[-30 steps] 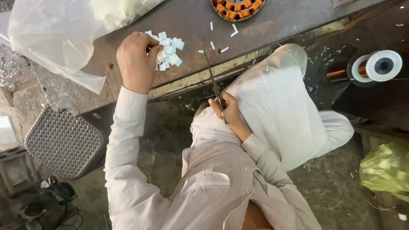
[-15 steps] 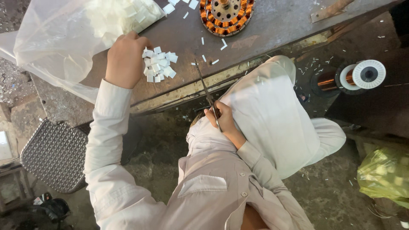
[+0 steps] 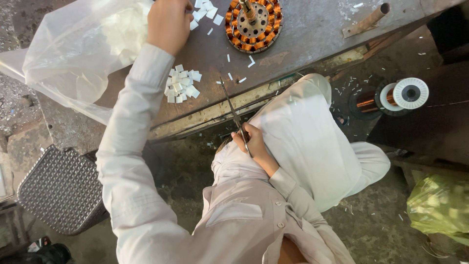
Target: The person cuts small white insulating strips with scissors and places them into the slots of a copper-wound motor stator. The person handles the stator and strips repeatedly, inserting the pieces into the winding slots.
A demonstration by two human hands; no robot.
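My left hand (image 3: 168,22) reaches far across the grey metal worktable (image 3: 312,29), fingers curled over loose white paper slips (image 3: 205,10) at the top edge; whether it grips any I cannot tell. A small heap of the same white cut pieces (image 3: 181,84) lies under my left forearm. My right hand (image 3: 251,142) rests near my lap below the table edge, shut on a pair of scissors (image 3: 233,108) whose blades point up over the table edge. A round motor stator with copper windings (image 3: 254,22) stands right of my left hand.
A clear plastic bag with white paper (image 3: 83,54) lies on the table's left. A rusty metal rod (image 3: 366,19) rests at the right. A copper wire spool (image 3: 398,95) sits on the floor to the right, a green bag (image 3: 439,205) lower right, a textured metal stool (image 3: 58,188) lower left.
My left hand has moved up from the heap of white pieces toward the loose slips beside the stator. The view has tilted, bringing the stator closer. My right hand stays put with the scissors.
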